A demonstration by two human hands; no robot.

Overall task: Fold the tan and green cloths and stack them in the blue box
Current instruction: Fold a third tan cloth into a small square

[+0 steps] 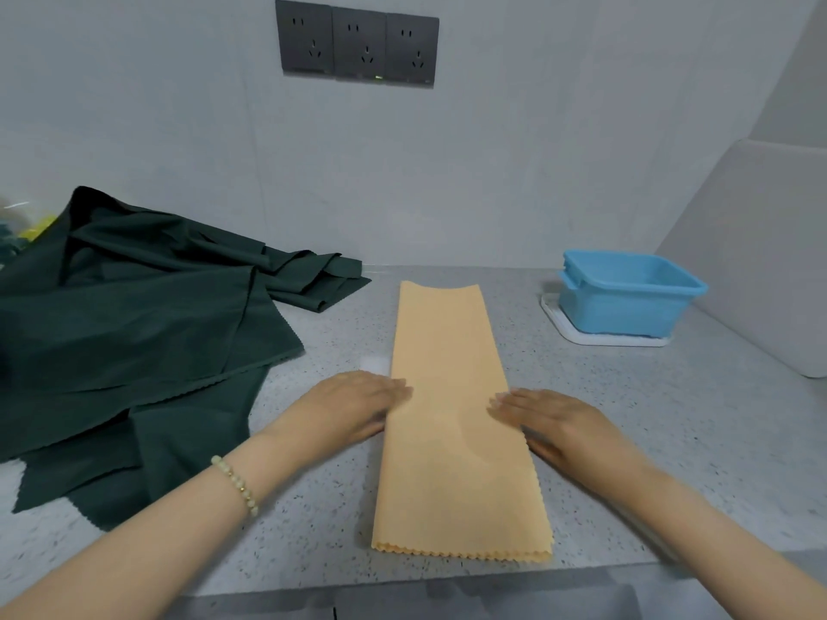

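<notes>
Around the work area, the speckled grey tabletop (662, 422) carries a rumpled heap of dark green cloths (134, 333) on the left. The heap spreads from the back wall nearly to the front edge, and several of its zigzag-cut edges show. Behind the heap, at the far left, something yellow (41, 227) peeks out, too blurred to identify. Three dark wall sockets (358, 47) sit in a row on the pale wall above. At the right rear stands the blue box (626, 297), upright with its opening facing up, on a white tray (552, 316) that shows beneath it. A large white panel (769, 261) leans or stands just beyond the box at the right edge. Bare tabletop lies between the tan strip and the box.

The tan cloth (452, 422) lies in the middle, folded into a long narrow strip running from the front edge toward the wall, its scalloped end nearest the person. It is apart from the green heap and well apart from the box. The left hand (353, 407), with a pale bead bracelet (235, 485) on the wrist, lies flat, its straight fingers touching the strip's left long edge. The right hand (561, 425) mirrors it, flat and palm down, fingertips on the right long edge. Neither hand grips the cloth, which lies between them.
</notes>
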